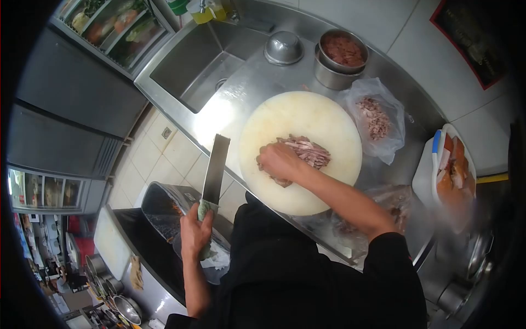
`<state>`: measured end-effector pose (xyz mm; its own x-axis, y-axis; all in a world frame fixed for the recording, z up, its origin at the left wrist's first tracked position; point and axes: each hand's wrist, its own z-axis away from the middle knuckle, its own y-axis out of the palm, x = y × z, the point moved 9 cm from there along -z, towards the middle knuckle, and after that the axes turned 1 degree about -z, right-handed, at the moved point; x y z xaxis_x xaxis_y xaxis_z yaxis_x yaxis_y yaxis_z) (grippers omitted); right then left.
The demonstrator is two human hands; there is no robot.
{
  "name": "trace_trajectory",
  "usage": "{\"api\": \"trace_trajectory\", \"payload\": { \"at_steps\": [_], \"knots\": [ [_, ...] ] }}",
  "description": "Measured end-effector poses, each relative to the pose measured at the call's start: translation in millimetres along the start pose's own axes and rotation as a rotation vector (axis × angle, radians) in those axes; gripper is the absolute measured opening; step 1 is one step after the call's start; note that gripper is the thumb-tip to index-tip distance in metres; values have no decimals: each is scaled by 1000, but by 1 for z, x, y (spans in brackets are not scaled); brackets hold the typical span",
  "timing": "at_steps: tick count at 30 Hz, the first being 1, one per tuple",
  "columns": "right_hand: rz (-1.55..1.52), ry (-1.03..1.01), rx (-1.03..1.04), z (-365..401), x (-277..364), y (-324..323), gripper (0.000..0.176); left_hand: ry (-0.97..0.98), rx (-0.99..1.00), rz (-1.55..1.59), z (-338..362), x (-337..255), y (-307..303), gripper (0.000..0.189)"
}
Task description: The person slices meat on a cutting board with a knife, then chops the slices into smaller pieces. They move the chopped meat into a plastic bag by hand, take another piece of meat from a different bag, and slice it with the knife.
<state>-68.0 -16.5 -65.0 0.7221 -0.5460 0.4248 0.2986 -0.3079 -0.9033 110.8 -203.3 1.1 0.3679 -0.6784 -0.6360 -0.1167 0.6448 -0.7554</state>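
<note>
Steel cleaver [216, 170], just left of the round chopping board [296, 112], points its blade end away from the body, long axis leaning slightly right. The left hand [195, 230] is closed around its cloth-wrapped [207, 208] handle. Well apart, the right hand [278, 163] bunches its fingers over sliced meat [313, 153] mid-board; whether they grip it, I cannot tell.

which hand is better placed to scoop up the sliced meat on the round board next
Probably the right hand: it is down at the sliced meat on the round board. The left hand is occupied, its grip around a cleaver off to the board's left.
</note>
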Motion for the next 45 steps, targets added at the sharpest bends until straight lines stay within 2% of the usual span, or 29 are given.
{"api": "trace_trajectory", "payload": {
  "at_steps": [1,3,4,6,9,11,13,14,16,19,23,25,27,29,32,35,39,41,43,45],
  "knots": [
    [7,-5,2,-1,-2,-4,10,-30,-14,44,5,5,3,23],
    [-291,-26,-143,-7,-5,-28,17,-47,-21,43,14,4,6,23],
    [-286,-36,-142,-14,-9,-33,17,-52,-17,34,16,2,7,23],
    [-389,-1,-354,-22,-32,-63,24,-60,0,27,19,7,11,21],
    [-413,101,-429,-12,-60,-109,23,-52,17,3,17,-4,14,19],
    [-249,221,-376,4,-82,-128,23,-84,56,7,15,-9,18,20],
    [6,383,-217,22,-109,-128,23,-72,66,-48,15,-13,21,21],
    [9,377,-205,31,-117,-126,23,-83,66,-40,17,-14,22,21],
    [-82,539,49,51,-141,-92,27,-86,102,1,18,-18,24,23],
    [-131,618,91,61,-142,-79,27,-26,98,6,18,-17,26,23],
    [-82,619,119,48,-125,-85,37,-5,91,-3,18,-17,23,24],
    [-12,422,-99,26,-95,-99,34,-17,82,-13,16,-12,22,24],
    [-56,295,-150,5,-63,-83,27,-34,79,-26,16,-8,21,25],
    [-71,250,83,-15,-34,-44,24,-55,76,-39,17,-4,20,25],
    [-3,203,37,-29,-17,-2,20,-81,50,-17,21,2,17,26],
    [-14,165,63,-37,-16,10,18,-93,32,7,26,7,17,27],
    [-103,226,33,-38,-28,-13,15,-146,46,65,27,10,18,28],
    [-170,205,-318,-29,-44,-65,15,-150,48,75,28,10,18,29],
    [-129,258,-427,-14,-72,-102,12,-155,74,40,26,13,21,29],
    [14,277,-399,8,-103,-114,9,-142,84,24,22,16,28,29]
  ]
}}
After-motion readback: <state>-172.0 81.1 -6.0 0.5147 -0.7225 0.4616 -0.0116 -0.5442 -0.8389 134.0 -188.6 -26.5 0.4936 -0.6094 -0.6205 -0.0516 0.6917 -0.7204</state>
